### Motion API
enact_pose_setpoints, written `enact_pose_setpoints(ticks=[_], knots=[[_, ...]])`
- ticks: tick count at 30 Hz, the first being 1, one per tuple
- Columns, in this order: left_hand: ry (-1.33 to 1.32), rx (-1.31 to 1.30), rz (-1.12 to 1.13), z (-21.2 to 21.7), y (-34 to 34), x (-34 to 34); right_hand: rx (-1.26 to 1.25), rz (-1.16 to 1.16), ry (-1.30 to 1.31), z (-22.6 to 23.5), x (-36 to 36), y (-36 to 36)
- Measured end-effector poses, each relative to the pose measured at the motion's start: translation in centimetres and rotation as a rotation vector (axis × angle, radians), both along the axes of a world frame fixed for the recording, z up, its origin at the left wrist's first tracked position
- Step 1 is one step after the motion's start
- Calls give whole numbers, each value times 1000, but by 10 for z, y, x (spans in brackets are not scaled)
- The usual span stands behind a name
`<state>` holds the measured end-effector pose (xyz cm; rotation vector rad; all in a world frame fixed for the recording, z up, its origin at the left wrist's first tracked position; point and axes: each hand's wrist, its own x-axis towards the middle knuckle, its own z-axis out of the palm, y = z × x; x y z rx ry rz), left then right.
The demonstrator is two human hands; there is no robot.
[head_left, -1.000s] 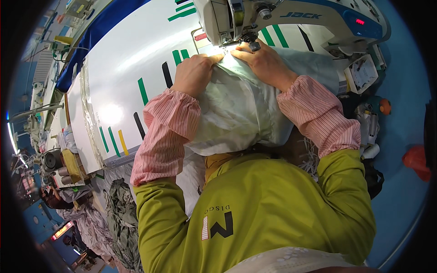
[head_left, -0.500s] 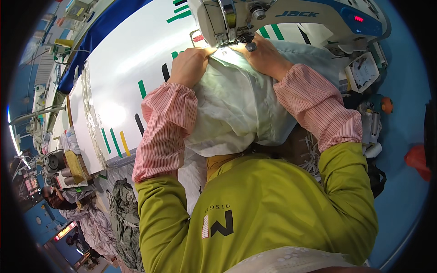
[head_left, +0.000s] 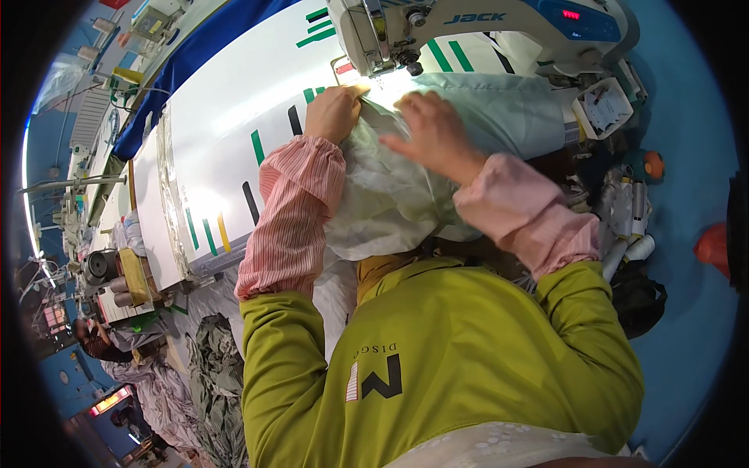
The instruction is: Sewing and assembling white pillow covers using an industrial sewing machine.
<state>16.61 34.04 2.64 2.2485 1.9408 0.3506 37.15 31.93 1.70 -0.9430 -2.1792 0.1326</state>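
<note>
Pale green-white fabric (head_left: 390, 207) lies bunched under the lit needle area of a white and blue sewing machine (head_left: 515, 27) and hangs toward my lap. Just left of the needle, my left hand (head_left: 332, 114) is closed on the fabric's edge, fingertips pressed together. My right hand (head_left: 437, 134) hovers over or lightly touches the fabric to the right, its fingers spread apart and holding nothing. A smoother part of the cloth stretches rightward past it, below the machine arm. Glare hides the exact stitching spot.
The white sewing table (head_left: 226, 101) carries green, black and yellow tape strips. At its right end are a white box (head_left: 603, 109) of small items and thread cones (head_left: 640, 207). Crumpled grey-green cloth (head_left: 214, 359) is piled at lower left. Two people are in the left background.
My right hand has let go of the fabric near the needle and drawn back toward me, fingers spreading. My left hand stays on the fabric edge. The whole view has shifted slightly.
</note>
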Motion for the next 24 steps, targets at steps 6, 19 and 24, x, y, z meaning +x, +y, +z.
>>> enact_pose_setpoints(ticks=[6, 19, 24], knots=[[-154, 49, -109, 5, -48, -7, -216, -89, 30, -14, 30, -46], [-427, -71, -282, 79, -139, 35, -527, 129, 144, 12, 114, -76], [-412, 46, -274, 87, -141, 55, -171, -141, -122, -9, 121, -89]])
